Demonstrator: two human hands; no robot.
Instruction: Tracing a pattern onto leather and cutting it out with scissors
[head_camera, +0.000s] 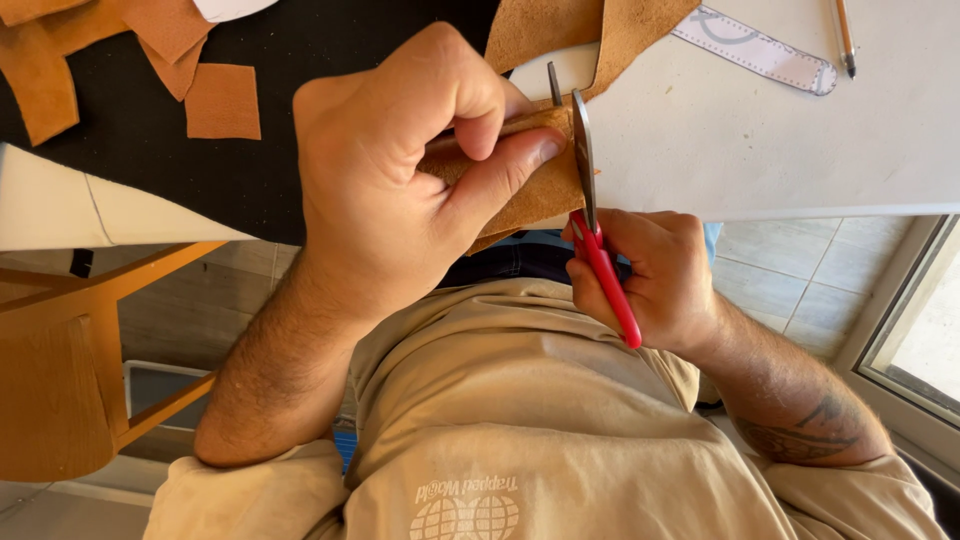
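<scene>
My left hand (400, 180) pinches a folded strip of tan suede leather (540, 195) between thumb and fingers, holding it just off the near edge of the white table (760, 140). My right hand (655, 280) grips red-handled scissors (603, 265). Their metal blades (583, 150) are parted and bite into the leather's right edge, right beside my left thumb. A larger tan leather sheet (590, 35) lies on the table just beyond the blades.
Several tan leather scraps (222, 100) lie on a black mat (150, 150) at the far left. A clear curved ruler (760, 48) and a pen (845, 35) rest at the far right. A wooden chair (60, 390) stands below left; tiled floor (790, 270) and a window frame (900, 350) are at right.
</scene>
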